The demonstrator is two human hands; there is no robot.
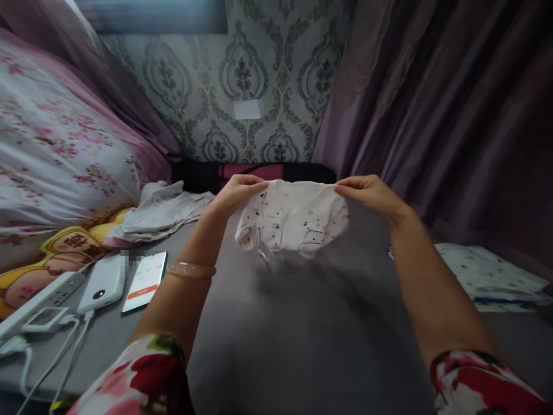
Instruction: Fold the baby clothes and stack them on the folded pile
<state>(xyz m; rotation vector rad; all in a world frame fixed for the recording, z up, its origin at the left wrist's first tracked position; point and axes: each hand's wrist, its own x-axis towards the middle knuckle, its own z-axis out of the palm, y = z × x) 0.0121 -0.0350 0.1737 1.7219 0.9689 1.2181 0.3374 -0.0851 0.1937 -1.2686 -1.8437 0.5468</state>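
Observation:
A small white garment (298,213) with a scattered print hangs stretched out in the air over a grey sheet. My left hand (239,189) pinches its upper left corner between thumb and fingers. At the upper right corner, my right hand (365,190) grips it the same way. The top edge runs nearly straight between both hands. Lower down, the cloth is bunched, and thin strings dangle at its lower left. Whether it is a top or a bottom piece cannot be made out.
Left on the grey sheet (259,346) lie folded pale clothes (162,210), a phone (144,282), a white power bank (102,282) and a power strip (52,297) with cables. A yellow cushion (64,242) lies behind them. Folded printed cloth (488,268) rests at right.

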